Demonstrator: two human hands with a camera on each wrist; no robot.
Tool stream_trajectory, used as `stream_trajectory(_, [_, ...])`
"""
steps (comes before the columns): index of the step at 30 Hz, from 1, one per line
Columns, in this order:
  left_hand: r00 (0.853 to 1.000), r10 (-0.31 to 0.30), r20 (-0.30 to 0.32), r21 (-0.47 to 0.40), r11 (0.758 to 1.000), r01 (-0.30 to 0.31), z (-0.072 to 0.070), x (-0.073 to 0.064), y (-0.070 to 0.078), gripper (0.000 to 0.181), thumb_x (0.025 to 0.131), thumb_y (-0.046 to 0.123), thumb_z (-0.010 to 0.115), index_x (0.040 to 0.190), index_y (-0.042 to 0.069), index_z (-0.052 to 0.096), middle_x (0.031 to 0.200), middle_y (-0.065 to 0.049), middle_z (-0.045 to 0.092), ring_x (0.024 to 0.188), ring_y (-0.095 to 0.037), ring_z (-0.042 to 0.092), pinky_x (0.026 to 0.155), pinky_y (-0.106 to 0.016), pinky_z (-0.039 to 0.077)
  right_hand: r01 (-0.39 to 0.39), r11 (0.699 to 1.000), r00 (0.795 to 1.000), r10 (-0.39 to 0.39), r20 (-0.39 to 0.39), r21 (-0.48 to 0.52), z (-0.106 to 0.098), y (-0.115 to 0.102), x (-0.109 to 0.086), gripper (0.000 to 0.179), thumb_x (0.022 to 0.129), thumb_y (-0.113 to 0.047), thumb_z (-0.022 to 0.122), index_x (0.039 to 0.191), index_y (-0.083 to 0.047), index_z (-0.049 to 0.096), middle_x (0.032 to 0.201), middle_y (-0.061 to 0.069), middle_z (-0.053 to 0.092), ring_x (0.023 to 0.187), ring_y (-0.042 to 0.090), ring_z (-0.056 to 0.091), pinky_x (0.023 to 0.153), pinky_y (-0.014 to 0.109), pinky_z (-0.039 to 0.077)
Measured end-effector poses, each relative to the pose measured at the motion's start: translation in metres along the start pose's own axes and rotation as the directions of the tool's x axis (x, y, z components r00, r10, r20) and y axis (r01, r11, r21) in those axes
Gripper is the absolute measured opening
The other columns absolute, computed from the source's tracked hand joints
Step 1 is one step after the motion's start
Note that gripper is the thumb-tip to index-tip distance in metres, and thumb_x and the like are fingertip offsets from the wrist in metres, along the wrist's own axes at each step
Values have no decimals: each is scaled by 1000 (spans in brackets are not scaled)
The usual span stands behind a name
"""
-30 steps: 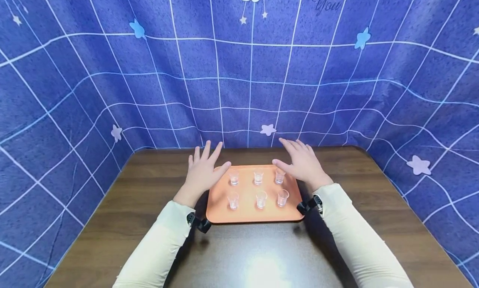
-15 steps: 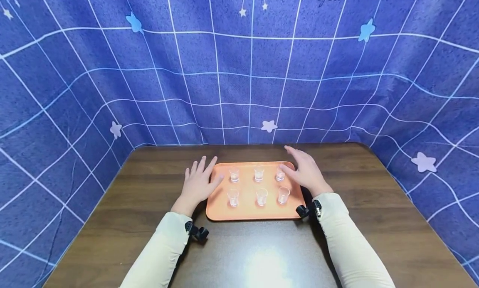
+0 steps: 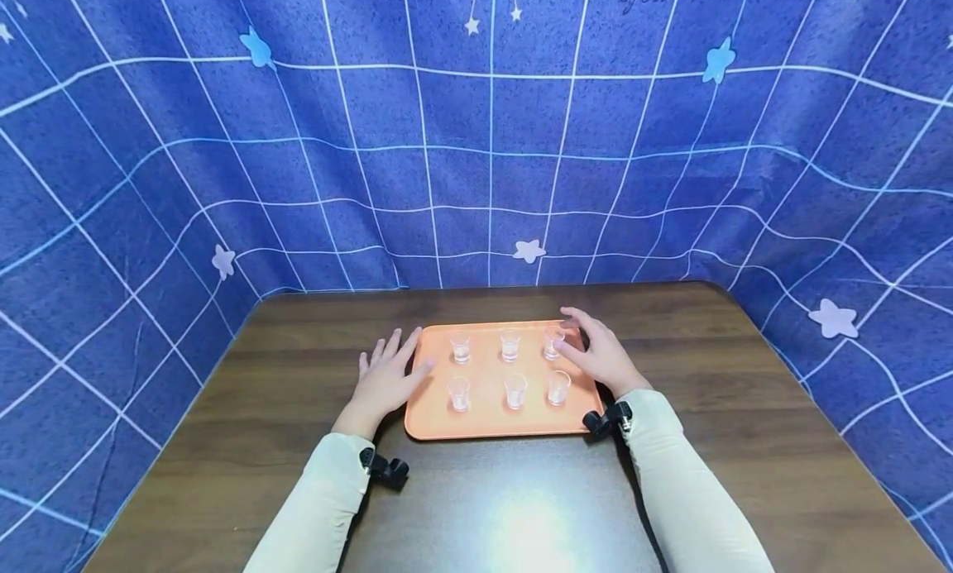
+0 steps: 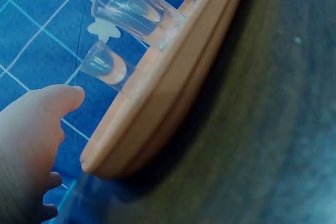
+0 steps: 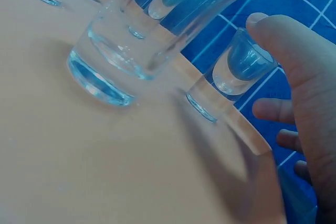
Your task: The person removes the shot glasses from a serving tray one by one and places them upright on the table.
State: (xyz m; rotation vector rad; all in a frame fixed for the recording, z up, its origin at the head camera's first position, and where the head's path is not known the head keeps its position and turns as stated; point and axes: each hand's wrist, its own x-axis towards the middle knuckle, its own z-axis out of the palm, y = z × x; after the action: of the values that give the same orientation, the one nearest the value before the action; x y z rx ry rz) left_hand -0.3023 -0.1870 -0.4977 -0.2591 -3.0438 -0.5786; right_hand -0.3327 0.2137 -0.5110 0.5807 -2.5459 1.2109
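Orange rectangular plastic-looking tray (image 3: pixel 484 422); six clear, flared, glass-like cups (image 3: pixel 515 393).
Tray likely stiff, best held at short rims (image 3: pixel 409 412); cups likely slippery, tippable. Left hand (image 3: pixel 380 386), right hand (image 3: pixel 606 358): spread, empty.

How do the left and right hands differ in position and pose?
The left hand is by the left end of the tray, the right hand by its right end. The left hand is spread; the right hand curves loosely near the back-right glass. Both appear to hold nothing.

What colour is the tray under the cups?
The tray is light orange; it shows best in the head view.
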Motion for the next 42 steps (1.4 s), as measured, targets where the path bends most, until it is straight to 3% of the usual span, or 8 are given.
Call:
stream_trajectory(6, [1000,-11,14,-17,1000,11,15,-4,-6,74,98,63,46,162,30,25,166,-20,18,150,-53,11,111,-77,-1,-9,1000,999,10,34,-26,5,1,-8,66,89,-35,76,145,-11,51,119,10,69,119,32,57,102,51,42])
stream_trajectory(15, [1000,1,14,-22,1000,0,18,-6,-11,74,99,61,46,162,31,23,166,-20,18,151,-49,9,111,-75,-5,21,996,1000,-20,11,-89,13,2,-8,60,89,-34,76,140,-13,55,113,8,70,115,31,54,99,48,37])
stream_trajectory(20, [999,43,-9,-48,998,-43,20,-4,-16,71,101,52,49,162,22,27,164,-18,26,153,-42,16,117,-69,1,15,996,1000,-14,10,-87,13,0,-7,60,88,-34,77,139,-11,56,112,10,69,112,30,54,97,48,39])
stream_trajectory(28, [985,169,-46,-85,981,-172,16,0,-17,67,102,38,53,157,5,34,160,-18,36,149,-39,30,121,-58,16,-1,998,1000,1,11,-69,12,-2,-5,58,88,-34,77,137,-11,57,114,9,68,116,32,53,100,50,39])
stream_trajectory(36, [986,163,-43,-88,982,-166,15,1,-14,65,102,33,53,156,1,35,157,-21,39,147,-38,33,120,-53,22,-47,995,999,49,21,-82,12,-4,-5,59,88,-40,76,137,-13,57,117,11,66,123,34,50,104,55,39])
stream_trajectory(42, [979,193,-71,-80,977,-198,16,2,-14,60,102,26,50,154,-2,37,155,-22,43,147,-40,33,120,-56,22,-1,998,1000,1,0,-60,13,-2,-4,55,88,-33,78,134,-11,60,112,7,69,121,33,51,105,53,37])
